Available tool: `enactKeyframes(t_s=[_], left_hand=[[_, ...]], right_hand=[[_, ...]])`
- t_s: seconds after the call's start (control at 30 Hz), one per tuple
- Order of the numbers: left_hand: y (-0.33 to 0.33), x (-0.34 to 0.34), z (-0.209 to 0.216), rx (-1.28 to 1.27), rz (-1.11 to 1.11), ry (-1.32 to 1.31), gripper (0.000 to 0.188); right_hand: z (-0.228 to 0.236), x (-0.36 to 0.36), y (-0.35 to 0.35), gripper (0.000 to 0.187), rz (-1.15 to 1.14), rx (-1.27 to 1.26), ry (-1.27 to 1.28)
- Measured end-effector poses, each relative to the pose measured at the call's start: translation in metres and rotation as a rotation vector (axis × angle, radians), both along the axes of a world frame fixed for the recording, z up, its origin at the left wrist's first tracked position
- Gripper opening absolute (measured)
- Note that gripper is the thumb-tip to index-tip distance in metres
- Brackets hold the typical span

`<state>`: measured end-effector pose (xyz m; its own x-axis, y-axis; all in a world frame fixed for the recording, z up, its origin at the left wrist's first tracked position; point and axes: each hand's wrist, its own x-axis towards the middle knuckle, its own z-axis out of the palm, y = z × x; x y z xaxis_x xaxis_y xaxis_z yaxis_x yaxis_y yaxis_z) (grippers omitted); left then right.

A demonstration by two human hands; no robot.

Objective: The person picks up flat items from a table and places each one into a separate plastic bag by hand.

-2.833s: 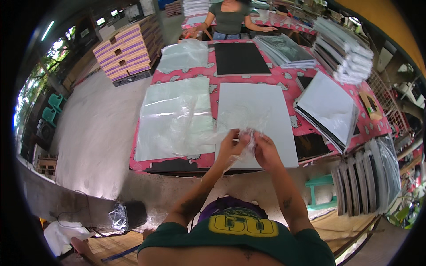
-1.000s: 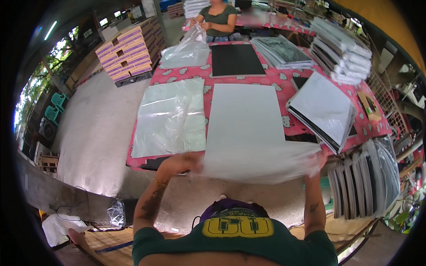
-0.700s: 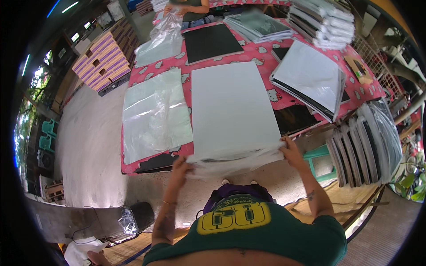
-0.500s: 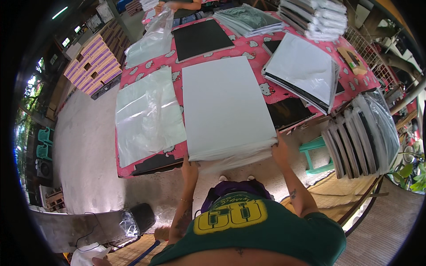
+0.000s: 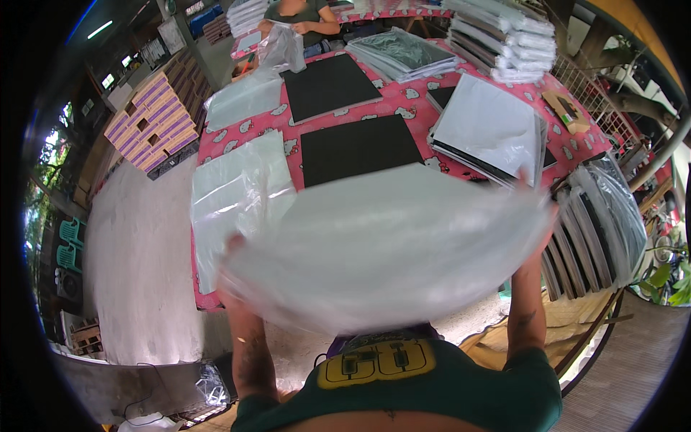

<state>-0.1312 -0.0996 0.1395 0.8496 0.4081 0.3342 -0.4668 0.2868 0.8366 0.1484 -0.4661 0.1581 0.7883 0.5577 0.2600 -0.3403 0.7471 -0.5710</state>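
A large white board in a transparent plastic sleeve [image 5: 389, 237] is raised off the table's near edge, blurred by motion and bowed downward along its near side. My left hand [image 5: 232, 263] grips its left end and my right hand [image 5: 545, 223] its right end; the fingers are partly hidden and smeared. Just beyond lies a black board [image 5: 360, 147] on the pink patterned tablecloth [image 5: 291, 147]. Flat plastic sleeves [image 5: 241, 180] lie to its left. On the right, a bagged stack with a white top sheet [image 5: 482, 119] sits near my right hand.
Another black board [image 5: 327, 86] lies farther back. Bagged stacks [image 5: 500, 43] stand at the far right, more bagged boards [image 5: 594, 223] beside the table. A small cardboard piece [image 5: 566, 109] rests at the right edge. A co-worker [image 5: 299, 18] handles plastic across the table. Boxes [image 5: 155, 119] are piled left.
The white board has come up off the table toward me and turned sideways, uncovering a black board. My hands have spread apart and risen. The co-worker shows more fully.
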Motion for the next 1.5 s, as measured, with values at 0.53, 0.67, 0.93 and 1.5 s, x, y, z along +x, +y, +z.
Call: enactKeyframes(t_s=[0.53, 0.67, 0.93, 1.5], left_hand=[[0.102, 0.157, 0.087, -0.534, 0.119, -0.196, 0.039], [0.107, 0.176, 0.094, -0.459, 0.058, -0.255, 0.033], [0.129, 0.199, -0.020, -0.732, 0.210, -0.018, 0.025], [0.073, 0.224, -0.059, 0.352, 0.397, 0.238, 0.030]], right_hand=[[0.028, 0.135, 0.150, 0.027, -0.185, 0.020, 0.135], [0.019, 0.147, 0.143, 0.025, -0.209, 0.052, 0.045], [-0.090, 0.178, 0.166, 0.013, -0.114, -0.173, 0.448], [-0.149, 0.179, 0.133, 0.038, -0.307, -0.619, -0.381]])
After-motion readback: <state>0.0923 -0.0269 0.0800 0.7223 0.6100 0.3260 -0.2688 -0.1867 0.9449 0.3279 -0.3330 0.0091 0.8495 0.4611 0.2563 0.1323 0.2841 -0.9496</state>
